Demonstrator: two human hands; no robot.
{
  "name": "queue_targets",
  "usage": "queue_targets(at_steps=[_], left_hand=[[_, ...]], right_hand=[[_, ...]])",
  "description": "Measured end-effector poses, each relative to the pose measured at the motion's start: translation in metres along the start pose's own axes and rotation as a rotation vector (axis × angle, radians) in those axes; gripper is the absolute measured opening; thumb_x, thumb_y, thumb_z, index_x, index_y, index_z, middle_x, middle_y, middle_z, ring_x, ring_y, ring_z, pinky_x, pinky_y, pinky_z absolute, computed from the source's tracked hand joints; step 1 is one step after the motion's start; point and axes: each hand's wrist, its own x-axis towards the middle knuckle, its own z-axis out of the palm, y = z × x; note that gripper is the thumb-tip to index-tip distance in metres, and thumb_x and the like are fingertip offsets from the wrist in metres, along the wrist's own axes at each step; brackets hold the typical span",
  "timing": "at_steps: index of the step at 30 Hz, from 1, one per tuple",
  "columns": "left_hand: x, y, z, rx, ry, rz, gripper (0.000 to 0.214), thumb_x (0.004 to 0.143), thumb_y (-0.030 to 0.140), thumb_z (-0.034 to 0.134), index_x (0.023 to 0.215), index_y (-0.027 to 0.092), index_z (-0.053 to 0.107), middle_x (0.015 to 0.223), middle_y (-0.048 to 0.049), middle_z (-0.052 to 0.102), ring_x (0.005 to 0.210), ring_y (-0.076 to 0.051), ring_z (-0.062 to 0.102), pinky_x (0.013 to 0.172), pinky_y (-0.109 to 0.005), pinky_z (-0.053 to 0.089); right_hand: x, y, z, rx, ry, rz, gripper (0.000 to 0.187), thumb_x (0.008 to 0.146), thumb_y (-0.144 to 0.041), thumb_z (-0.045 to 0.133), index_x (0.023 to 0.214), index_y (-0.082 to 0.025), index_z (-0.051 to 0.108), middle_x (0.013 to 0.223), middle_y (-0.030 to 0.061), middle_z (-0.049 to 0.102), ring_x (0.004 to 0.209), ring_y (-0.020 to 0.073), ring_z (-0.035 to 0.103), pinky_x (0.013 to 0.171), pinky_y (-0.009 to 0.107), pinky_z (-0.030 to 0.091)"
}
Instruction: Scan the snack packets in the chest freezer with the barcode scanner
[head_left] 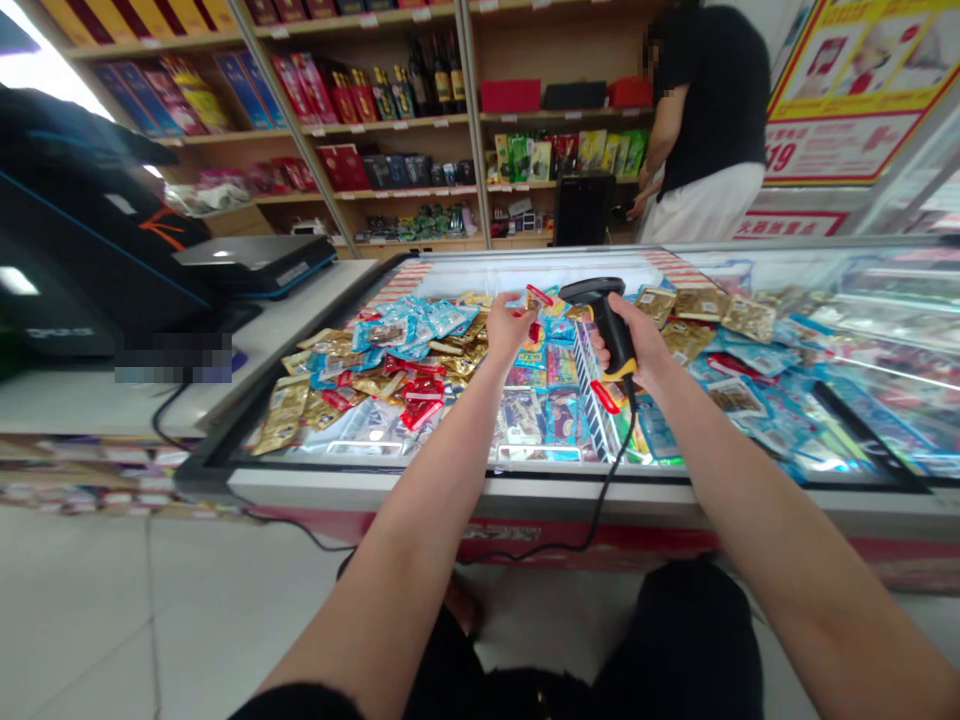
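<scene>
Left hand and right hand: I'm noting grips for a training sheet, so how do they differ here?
The left hand pinches a small red-tagged packet in its fingertips, while the right hand wraps around the handle of a black-and-yellow corded barcode scanner. The left hand's load is small and light-looking; the right hand's is bulkier. Both hands are bare and held above the display freezer.

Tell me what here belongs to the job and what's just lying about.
In use: left hand pinching a small red-topped foil packet; right hand gripping a black-and-yellow plastic barcode scanner with its black cord.

Just around: blue and gold foil packets in the glass-topped chest freezer; wooden shelves of boxes and bottles; person in black shirt.
</scene>
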Motion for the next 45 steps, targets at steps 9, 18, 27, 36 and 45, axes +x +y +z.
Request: queue_targets(at_steps=[9,18,27,36,45], left_hand=[[0.027,-0.001,-0.073,0.020,0.280,0.049,0.041,0.077,0.013,0.057,0.116,0.022,0.060,0.092,-0.0019,0.071,0.085,-0.017,0.068,0.083,-0.028,0.050],[0.014,-0.016,-0.137,0.522,0.404,-0.069,0.030,0.077,0.023,0.066,0.107,0.024,0.068,0.131,-0.0137,0.059,0.131,-0.038,0.046,0.112,-0.057,0.029],[0.005,-0.007,-0.116,0.761,0.280,-0.077,0.043,0.086,0.032,0.055,0.129,0.027,0.060,0.145,-0.0135,0.049,0.138,-0.035,0.038,0.118,-0.059,0.015],[0.022,0.025,-0.036,0.689,-0.004,0.272,0.044,0.089,0.030,0.055,0.131,0.019,0.059,0.144,-0.0150,0.048,0.128,-0.029,0.050,0.112,-0.040,0.034],[0.024,0.038,0.094,0.676,-0.478,0.425,0.063,0.091,0.054,0.051,0.145,0.023,0.048,0.151,-0.0141,0.044,0.140,-0.034,0.038,0.115,-0.048,0.031]], right_hand=[[-0.003,-0.001,0.003,0.010,0.015,-0.009,0.040,0.096,-0.056,0.050,0.096,-0.018,0.060,0.052,-0.0005,0.058,0.035,0.0122,0.050,0.032,0.022,0.040],[-0.002,0.001,-0.001,0.008,0.023,-0.011,0.039,0.095,-0.054,0.051,0.097,-0.017,0.061,0.054,0.0007,0.060,0.035,0.0119,0.051,0.032,0.022,0.041],[0.002,0.005,-0.003,-0.038,0.066,0.024,0.037,0.096,-0.053,0.050,0.092,-0.018,0.061,0.052,0.0006,0.059,0.034,0.0128,0.051,0.031,0.022,0.041],[0.010,-0.002,-0.007,0.136,0.374,-0.202,0.038,0.098,-0.052,0.046,0.083,-0.020,0.057,0.047,-0.0021,0.054,0.032,0.0128,0.050,0.032,0.023,0.040],[0.016,-0.009,-0.018,0.212,0.512,-0.324,0.046,0.093,-0.064,0.043,0.077,-0.022,0.054,0.044,-0.0029,0.051,0.034,0.0133,0.050,0.033,0.024,0.039]])
